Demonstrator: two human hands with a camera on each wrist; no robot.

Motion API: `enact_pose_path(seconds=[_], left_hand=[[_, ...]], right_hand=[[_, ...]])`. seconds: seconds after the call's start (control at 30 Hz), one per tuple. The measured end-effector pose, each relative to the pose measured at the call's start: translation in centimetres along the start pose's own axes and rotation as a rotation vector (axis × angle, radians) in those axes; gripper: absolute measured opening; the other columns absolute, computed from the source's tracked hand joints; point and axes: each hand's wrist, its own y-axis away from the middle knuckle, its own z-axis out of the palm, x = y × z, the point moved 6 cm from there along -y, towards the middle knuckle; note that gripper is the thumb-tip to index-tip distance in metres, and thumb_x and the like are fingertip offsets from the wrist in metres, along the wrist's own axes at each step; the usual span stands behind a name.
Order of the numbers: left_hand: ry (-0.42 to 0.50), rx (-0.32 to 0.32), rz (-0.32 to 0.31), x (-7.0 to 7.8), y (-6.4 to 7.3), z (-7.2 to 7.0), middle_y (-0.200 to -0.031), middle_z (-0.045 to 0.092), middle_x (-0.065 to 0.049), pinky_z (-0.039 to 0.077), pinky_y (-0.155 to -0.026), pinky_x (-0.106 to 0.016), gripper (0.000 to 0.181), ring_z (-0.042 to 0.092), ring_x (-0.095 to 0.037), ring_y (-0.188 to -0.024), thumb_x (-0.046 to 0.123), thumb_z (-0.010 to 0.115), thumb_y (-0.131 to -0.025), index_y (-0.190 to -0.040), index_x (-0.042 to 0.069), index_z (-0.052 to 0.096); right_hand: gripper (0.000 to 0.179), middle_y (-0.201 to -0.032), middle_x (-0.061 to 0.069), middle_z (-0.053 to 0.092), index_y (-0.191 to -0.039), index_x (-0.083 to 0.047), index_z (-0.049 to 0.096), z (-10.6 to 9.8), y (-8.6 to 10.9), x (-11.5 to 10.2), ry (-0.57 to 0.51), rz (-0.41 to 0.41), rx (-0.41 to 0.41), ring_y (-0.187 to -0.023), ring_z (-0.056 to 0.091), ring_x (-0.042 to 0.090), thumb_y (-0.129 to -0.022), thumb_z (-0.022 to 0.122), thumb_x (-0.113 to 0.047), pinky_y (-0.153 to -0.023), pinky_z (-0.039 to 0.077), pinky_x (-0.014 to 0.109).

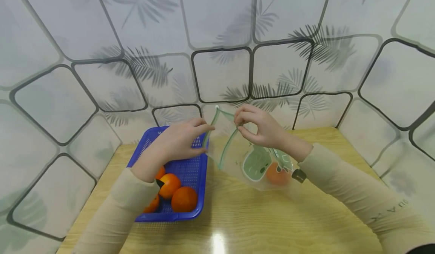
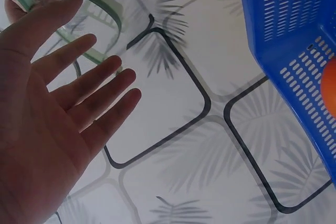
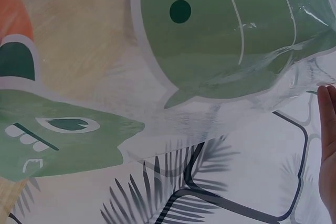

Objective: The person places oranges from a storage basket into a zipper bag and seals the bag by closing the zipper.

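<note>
A clear zip bag [image 1: 232,159] with a green-edged mouth and green cartoon prints hangs slanting over the table, its mouth parted. Inside its lower end lies an orange [image 1: 276,175]. My right hand [image 1: 259,127] pinches one side of the mouth between thumb and fingers. At the opposite side is my left hand [image 1: 180,140], its fingers straight and spread in the left wrist view. There the thumb [image 2: 71,6] overlaps the green strip; whether it presses on it I cannot tell. Printed film of the bag [image 3: 220,35] fills much of the right wrist view.
A blue perforated basket [image 1: 202,188] stands on the wooden table [image 1: 244,223] under my left forearm. Several oranges [image 1: 184,199] lie in its near end. Patterned sheeting [image 1: 221,76] rises behind the table and at both sides.
</note>
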Motion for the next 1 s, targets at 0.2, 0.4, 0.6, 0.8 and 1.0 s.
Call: enact_pose_path(seconds=[0.2,0.4,0.6,0.8,1.0], left_hand=[[-0.003,-0.011,-0.038,-1.1,0.3,0.2,-0.133,0.066,-0.01,0.059,-0.097,-0.048,0.056,0.068,-0.028,-0.112,0.029,0.084,-0.091,-0.142,0.014,0.065],[0.003,-0.01,-0.069,-2.3,0.4,0.6,-0.135,0.066,-0.009,0.056,-0.105,-0.049,0.055,0.067,-0.03,-0.118,0.028,0.083,-0.092,-0.142,0.015,0.066],[0.015,0.001,-0.074,-3.4,0.6,1.0,-0.134,0.066,-0.012,0.054,-0.106,-0.052,0.052,0.066,-0.033,-0.12,0.026,0.083,-0.092,-0.14,0.012,0.067],[0.013,-0.016,-0.109,-4.7,0.8,1.6,-0.135,0.066,-0.014,0.053,-0.109,-0.053,0.051,0.066,-0.035,-0.123,0.024,0.081,-0.094,-0.141,0.01,0.067],[0.041,-0.044,-0.153,-6.1,0.8,2.5,-0.135,0.066,-0.015,0.052,-0.11,-0.053,0.046,0.065,-0.035,-0.125,0.022,0.078,-0.096,-0.137,0.007,0.068]], right_hand=[[0.012,-0.105,0.01,0.066,-0.093,-0.005,0.067,0.0,0.0,0.0,0.008,-0.006,-0.001,-0.093,0.065,0.019,-0.09,0.068,0.006,-0.082,0.062,0.029],[0.014,-0.105,0.01,0.066,-0.093,-0.005,0.067,0.0,0.1,0.0,0.004,-0.016,0.0,-0.092,0.065,0.019,-0.089,0.068,0.008,-0.08,0.062,0.03],[0.014,-0.104,0.009,0.065,-0.093,-0.005,0.067,0.0,0.1,0.0,-0.005,-0.022,-0.005,-0.092,0.064,0.019,-0.09,0.068,0.008,-0.08,0.062,0.03],[0.014,-0.104,0.008,0.066,-0.093,-0.006,0.067,0.1,0.2,0.1,-0.007,-0.022,-0.005,-0.09,0.062,0.018,-0.09,0.068,0.008,-0.078,0.06,0.031],[0.014,-0.103,0.008,0.066,-0.093,-0.006,0.067,0.2,0.3,0.2,-0.007,-0.027,-0.004,-0.089,0.062,0.017,-0.089,0.068,0.007,-0.076,0.058,0.033]])
